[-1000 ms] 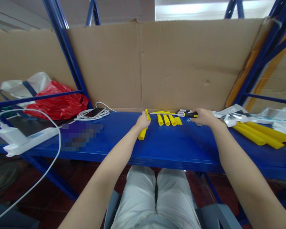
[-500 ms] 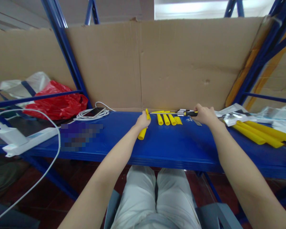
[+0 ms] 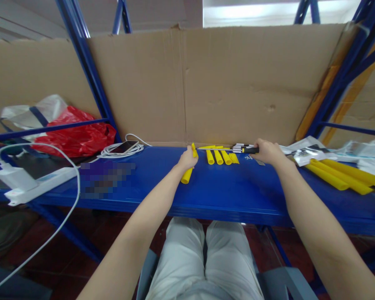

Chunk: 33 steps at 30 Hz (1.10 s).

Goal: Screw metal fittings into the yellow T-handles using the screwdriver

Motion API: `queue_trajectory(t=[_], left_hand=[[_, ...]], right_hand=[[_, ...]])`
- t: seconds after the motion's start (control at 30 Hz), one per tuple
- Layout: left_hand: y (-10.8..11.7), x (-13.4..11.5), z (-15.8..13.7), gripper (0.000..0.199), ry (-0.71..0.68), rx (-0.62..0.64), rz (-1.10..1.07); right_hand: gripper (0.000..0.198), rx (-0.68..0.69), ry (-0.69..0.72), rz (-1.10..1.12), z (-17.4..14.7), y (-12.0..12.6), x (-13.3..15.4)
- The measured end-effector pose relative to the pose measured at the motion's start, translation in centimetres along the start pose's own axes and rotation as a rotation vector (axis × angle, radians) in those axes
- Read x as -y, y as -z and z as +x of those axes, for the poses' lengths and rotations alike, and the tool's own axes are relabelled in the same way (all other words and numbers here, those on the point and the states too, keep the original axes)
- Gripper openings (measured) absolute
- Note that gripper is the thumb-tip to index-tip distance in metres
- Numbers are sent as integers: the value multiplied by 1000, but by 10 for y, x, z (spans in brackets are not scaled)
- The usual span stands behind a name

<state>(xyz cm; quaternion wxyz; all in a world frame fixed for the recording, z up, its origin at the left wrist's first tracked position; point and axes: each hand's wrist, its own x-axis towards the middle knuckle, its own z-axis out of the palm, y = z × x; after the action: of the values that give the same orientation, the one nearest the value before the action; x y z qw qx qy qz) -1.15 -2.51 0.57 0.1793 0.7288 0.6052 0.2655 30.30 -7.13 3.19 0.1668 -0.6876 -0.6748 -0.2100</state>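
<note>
My left hand (image 3: 188, 160) is closed around a short yellow tube (image 3: 186, 176), whose near end points toward me over the blue table. In my right hand (image 3: 268, 151) is the black handle of a screwdriver (image 3: 251, 150). Its long thin metal shaft runs left, its tip end close to the upper part of the held tube; whether they touch I cannot tell. Behind and below the shaft lie several short yellow tubes (image 3: 218, 157) and a flattened yellow piece (image 3: 234, 158). A small grey blade-like piece (image 3: 260, 162) and tiny bits (image 3: 248, 158) lie near my right hand.
Longer yellow tubes (image 3: 340, 177) and clear plastic packets (image 3: 314, 152) occupy the right side. Leftward are a coiled white cable (image 3: 112, 154) with a phone (image 3: 125, 146), a power strip (image 3: 40, 185) and a red plastic bag (image 3: 81, 131). Cardboard (image 3: 221, 83) stands behind the table (image 3: 218, 196).
My right hand and the screwdriver handle have dipped very slightly. My left hand keeps its hold on the yellow tube in the same place.
</note>
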Motion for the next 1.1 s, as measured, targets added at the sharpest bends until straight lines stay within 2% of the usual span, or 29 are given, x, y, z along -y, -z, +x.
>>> queue_trajectory(t=[0.3,0.47,0.67,0.97,1.1], left_hand=[[1,1,0,32,10,2,5],[2,-1,-1,33,22,-1,9],[1,-2,-2,35,13,-2,3],[0,0,-1,33,-2,-5,-23],[0,1,0,33,2,-4,-20]], right_hand=[[36,150,-31,35,0,0,4],[28,132,-35,42,3,-4,3],[32,70,-36,-13,3,-7,-1],[33,228,-43,29,1,2,5],[32,230,-46,4,2,3,7]])
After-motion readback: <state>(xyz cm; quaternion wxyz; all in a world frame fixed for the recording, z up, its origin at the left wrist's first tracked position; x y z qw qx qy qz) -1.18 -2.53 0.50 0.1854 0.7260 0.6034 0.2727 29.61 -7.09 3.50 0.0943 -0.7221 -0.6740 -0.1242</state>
